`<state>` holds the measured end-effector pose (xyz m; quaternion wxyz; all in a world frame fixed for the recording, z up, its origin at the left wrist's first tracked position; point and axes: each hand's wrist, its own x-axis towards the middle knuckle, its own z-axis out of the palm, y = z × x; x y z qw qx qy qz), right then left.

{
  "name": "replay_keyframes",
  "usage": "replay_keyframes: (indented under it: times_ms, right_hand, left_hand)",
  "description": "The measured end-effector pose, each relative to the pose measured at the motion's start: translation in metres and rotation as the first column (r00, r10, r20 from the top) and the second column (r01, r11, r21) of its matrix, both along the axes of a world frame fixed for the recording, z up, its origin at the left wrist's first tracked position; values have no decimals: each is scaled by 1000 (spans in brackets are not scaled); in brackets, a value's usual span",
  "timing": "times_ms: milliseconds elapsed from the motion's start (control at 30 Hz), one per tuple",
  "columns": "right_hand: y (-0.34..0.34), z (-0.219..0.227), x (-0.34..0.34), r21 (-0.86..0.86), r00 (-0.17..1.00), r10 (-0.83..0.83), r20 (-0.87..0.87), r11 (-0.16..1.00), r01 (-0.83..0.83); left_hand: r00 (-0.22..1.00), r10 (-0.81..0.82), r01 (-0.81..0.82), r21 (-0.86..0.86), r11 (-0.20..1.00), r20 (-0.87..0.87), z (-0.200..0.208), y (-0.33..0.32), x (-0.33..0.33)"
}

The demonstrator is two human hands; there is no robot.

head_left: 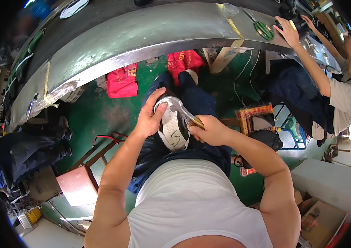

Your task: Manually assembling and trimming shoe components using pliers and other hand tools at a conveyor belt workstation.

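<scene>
Shoe (173, 130) over your lap, between your left fingers (154, 98) and right fingers (196, 133). Pincers (183, 111) run from your right fingers to the shoe. Bench (175, 25) spans ahead; on it, to your right, cup (230, 10), then scissors (263, 30) right of that. Two cloth bundles (122, 81) on the floor (115, 109), ahead. Stool (76, 185) left of you; co-worker (347, 97) right.

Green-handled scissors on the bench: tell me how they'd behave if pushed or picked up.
The green-handled scissors would likely slide rather than roll, since they lie flat on a smooth, shiny-looking bench. Their blades look metal, so they should feel stiff. With two separate handle loops, they might swing open if lifted by only one.
</scene>
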<state>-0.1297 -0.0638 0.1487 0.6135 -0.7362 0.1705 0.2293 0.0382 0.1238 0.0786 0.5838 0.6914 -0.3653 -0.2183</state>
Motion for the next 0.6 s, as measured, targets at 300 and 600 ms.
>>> replay_keyframes:
  times_ms: [300,600]
  right_hand:
    - [3,-46,2,-400,860,29,510,893,207]
    - [-15,-41,-81,-371,920,-50,388,906,205]
  left_hand:
    - [971,176,-207,-206,956,-162,-18,-14,-2]
    - [970,133,-56,-344,937,204,61,-14,-19]
